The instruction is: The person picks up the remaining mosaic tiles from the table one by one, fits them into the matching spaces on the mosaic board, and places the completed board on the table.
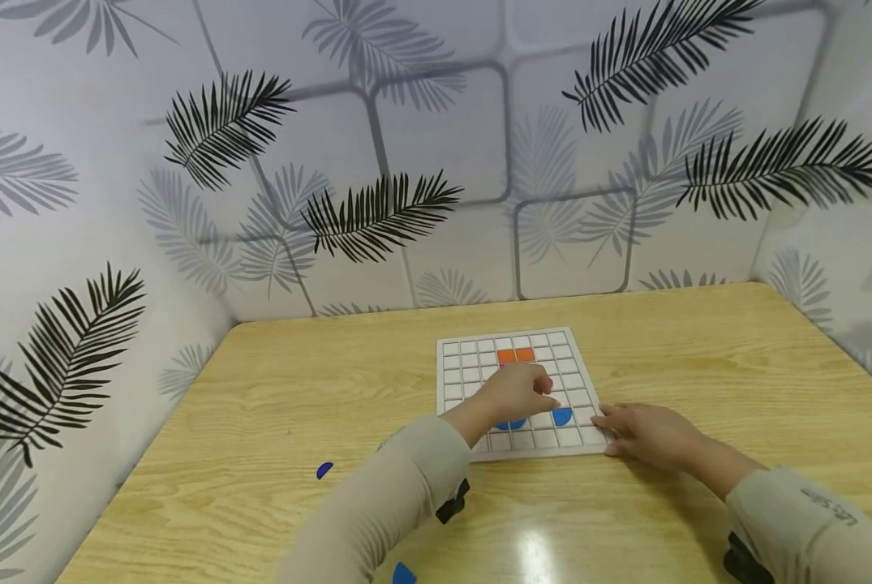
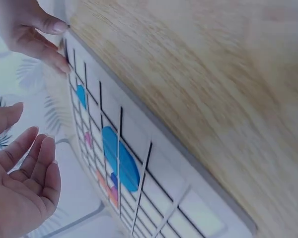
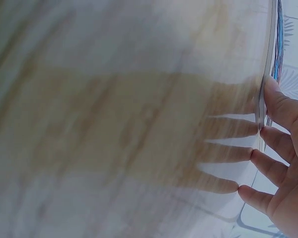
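Note:
A white gridded board (image 1: 576, 381) lies on the table with coloured pieces in its cells. Over its middle is my left hand (image 1: 512, 393), fingers loosely bent; in the left wrist view nothing shows between the fingers (image 2: 32, 153). A blue quarter-round piece (image 1: 563, 417) lies just below those fingertips, and a small pink piece (image 2: 88, 140) is on the board nearby. My right hand (image 1: 650, 434) rests at the board's near right corner, thumb and fingertips against the edge. Its spread fingers (image 3: 270, 166) reach down to the tabletop. Two orange squares (image 1: 516, 355) sit toward the board's far side.
On the wooden table (image 1: 319, 381), a dark blue piece (image 1: 324, 470) lies left of the board. Another blue piece (image 1: 404, 573) lies by the near edge, beside the left sleeve (image 1: 384, 503). A leaf-patterned wall (image 1: 450, 243) stands behind the table.

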Action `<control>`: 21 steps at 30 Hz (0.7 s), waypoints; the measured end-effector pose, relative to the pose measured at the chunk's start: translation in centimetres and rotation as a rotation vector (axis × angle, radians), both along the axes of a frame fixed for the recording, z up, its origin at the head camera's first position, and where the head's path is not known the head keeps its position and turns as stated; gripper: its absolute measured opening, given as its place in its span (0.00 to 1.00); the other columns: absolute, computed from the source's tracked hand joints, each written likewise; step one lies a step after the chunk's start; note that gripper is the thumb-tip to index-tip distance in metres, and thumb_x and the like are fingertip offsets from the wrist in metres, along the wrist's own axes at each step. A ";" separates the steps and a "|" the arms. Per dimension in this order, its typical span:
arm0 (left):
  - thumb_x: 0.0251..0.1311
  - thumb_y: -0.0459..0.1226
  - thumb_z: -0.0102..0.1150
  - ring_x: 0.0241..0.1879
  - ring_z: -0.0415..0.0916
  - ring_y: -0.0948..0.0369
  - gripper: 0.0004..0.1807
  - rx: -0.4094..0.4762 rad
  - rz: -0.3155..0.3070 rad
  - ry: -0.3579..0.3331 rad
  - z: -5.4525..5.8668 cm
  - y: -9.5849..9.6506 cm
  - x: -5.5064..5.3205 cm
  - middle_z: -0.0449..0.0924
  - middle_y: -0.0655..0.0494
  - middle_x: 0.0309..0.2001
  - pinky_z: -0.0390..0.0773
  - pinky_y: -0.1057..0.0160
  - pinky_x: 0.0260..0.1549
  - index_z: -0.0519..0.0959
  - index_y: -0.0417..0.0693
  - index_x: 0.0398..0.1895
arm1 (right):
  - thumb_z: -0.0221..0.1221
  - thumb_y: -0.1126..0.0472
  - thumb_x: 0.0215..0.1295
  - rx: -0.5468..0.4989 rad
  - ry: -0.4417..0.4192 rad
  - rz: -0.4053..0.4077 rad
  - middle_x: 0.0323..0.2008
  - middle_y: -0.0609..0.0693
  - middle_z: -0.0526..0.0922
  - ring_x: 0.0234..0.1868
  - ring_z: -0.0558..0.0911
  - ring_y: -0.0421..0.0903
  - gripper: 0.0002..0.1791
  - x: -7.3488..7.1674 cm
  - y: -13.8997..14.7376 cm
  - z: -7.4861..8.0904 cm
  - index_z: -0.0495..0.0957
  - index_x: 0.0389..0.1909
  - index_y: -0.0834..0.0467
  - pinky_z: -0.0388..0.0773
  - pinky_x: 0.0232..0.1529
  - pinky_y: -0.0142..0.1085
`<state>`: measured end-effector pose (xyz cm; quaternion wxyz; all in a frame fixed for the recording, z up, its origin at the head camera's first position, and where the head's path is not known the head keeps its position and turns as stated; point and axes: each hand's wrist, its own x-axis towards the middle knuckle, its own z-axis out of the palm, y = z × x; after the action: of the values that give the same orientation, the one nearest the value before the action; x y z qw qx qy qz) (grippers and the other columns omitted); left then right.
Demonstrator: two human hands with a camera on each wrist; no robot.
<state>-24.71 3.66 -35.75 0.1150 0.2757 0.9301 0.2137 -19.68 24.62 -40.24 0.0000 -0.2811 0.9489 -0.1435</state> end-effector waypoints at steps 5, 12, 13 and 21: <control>0.51 0.43 0.58 0.30 0.68 0.67 0.10 0.064 -0.030 -0.018 1.0 -1.7 1.0 0.71 0.63 0.29 0.68 0.71 0.29 0.75 0.48 0.32 | 0.58 0.54 0.51 0.011 -0.025 -0.003 0.49 0.63 0.71 0.49 0.70 0.61 0.23 0.0 -0.1 0.0 0.75 0.46 0.62 0.65 0.44 0.51; 0.52 0.42 0.57 0.32 0.68 0.67 0.09 0.128 -0.070 -0.051 2.0 -4.2 2.0 0.72 0.64 0.30 0.69 0.71 0.30 0.76 0.47 0.33 | 0.58 0.53 0.52 0.020 -0.027 -0.004 0.50 0.63 0.71 0.50 0.69 0.61 0.23 0.0 -0.1 -0.1 0.74 0.47 0.62 0.65 0.45 0.51; 0.52 0.42 0.58 0.32 0.68 0.67 0.09 0.135 -0.071 -0.061 2.1 -4.5 2.2 0.72 0.64 0.31 0.69 0.71 0.30 0.76 0.47 0.32 | 0.58 0.53 0.52 0.021 -0.028 -0.006 0.50 0.63 0.71 0.50 0.69 0.61 0.23 0.0 -0.1 -0.1 0.74 0.47 0.62 0.65 0.45 0.51; 0.51 0.40 0.58 0.33 0.70 0.66 0.09 0.183 -0.105 -0.075 2.8 -7.1 3.8 0.75 0.59 0.34 0.70 0.71 0.30 0.75 0.47 0.33 | 0.58 0.54 0.52 0.015 -0.033 -0.019 0.50 0.63 0.70 0.50 0.68 0.61 0.23 0.0 -0.1 -0.1 0.74 0.47 0.62 0.64 0.46 0.51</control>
<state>-20.92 -3.48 -32.98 0.1350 0.3254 0.8860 0.3015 -19.64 24.56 -40.39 0.0163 -0.2699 0.9524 -0.1409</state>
